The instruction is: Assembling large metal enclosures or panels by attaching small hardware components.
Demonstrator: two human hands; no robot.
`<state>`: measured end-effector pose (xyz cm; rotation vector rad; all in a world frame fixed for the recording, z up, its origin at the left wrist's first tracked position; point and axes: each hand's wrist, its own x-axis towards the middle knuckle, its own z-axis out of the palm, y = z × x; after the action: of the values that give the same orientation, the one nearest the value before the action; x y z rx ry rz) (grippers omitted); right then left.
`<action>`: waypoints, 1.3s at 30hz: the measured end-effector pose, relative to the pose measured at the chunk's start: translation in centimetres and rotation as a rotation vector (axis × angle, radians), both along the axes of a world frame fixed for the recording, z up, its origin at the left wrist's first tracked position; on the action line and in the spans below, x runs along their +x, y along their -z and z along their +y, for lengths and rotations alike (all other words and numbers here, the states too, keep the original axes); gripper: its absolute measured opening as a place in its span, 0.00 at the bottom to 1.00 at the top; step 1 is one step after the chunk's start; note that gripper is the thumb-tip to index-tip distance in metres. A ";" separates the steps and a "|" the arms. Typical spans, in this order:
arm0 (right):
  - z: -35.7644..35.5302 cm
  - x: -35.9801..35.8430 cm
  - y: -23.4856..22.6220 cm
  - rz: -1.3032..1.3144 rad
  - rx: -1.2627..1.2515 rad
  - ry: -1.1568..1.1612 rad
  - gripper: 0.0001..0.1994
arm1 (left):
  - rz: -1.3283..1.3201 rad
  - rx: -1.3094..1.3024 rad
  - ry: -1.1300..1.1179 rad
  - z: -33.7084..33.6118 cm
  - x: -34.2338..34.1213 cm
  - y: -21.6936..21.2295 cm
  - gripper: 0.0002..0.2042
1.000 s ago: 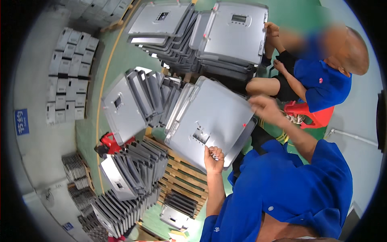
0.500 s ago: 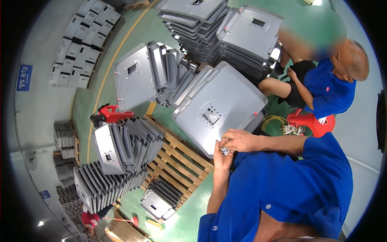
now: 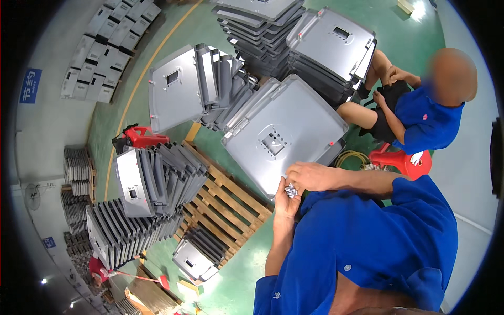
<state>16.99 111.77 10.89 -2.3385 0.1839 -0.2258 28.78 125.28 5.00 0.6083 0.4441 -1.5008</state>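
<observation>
My left hand [image 3: 285, 203] is cupped around several small silvery-white parts [image 3: 291, 190], too small to name more exactly. Over them my right hand [image 3: 308, 176] bends its fingers together at the left fingertips; whatever it pinches is hidden. Both hands are at the near corner of a large grey metal panel [image 3: 294, 123]. This panel has a square cut-out with small holes around it, a hinge strip along its left edge and a red plug near its right corner. It lies on top of other panels.
Stacks of similar grey panels [image 3: 176, 86] stand left and beyond. A wooden pallet [image 3: 231, 202] lies left of my hands. To the right sits a co-worker in a blue shirt [image 3: 428, 118], near a red stool [image 3: 404, 163] and a coiled yellow hose [image 3: 350, 157]. A red stool [image 3: 144, 137] stands farther left.
My right hand has shifted slightly up and left, so more of the small parts show in my left palm. The co-worker's head and hands have moved. My view has shifted a little.
</observation>
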 end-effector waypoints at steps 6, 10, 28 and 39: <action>-3.8 0.8 -1.4 -0.013 0.753 0.325 0.10 | -0.127 -0.001 -0.001 -1.1 1.1 -0.8 0.15; -5.9 1.1 0.6 -0.194 1.052 0.338 0.12 | -0.151 -0.008 -0.010 -2.6 1.0 -2.6 0.15; -10.6 11.6 8.7 -0.028 0.903 0.670 0.11 | -0.126 0.146 -0.227 2.7 5.4 -0.6 0.12; -9.6 25.8 15.3 -0.066 0.495 0.826 0.08 | -0.141 0.296 -0.253 10.2 14.3 1.2 0.14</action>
<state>42.81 102.17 -4.45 -1.6504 1.0462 -0.5795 43.06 135.50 3.77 0.8512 0.6151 -1.1517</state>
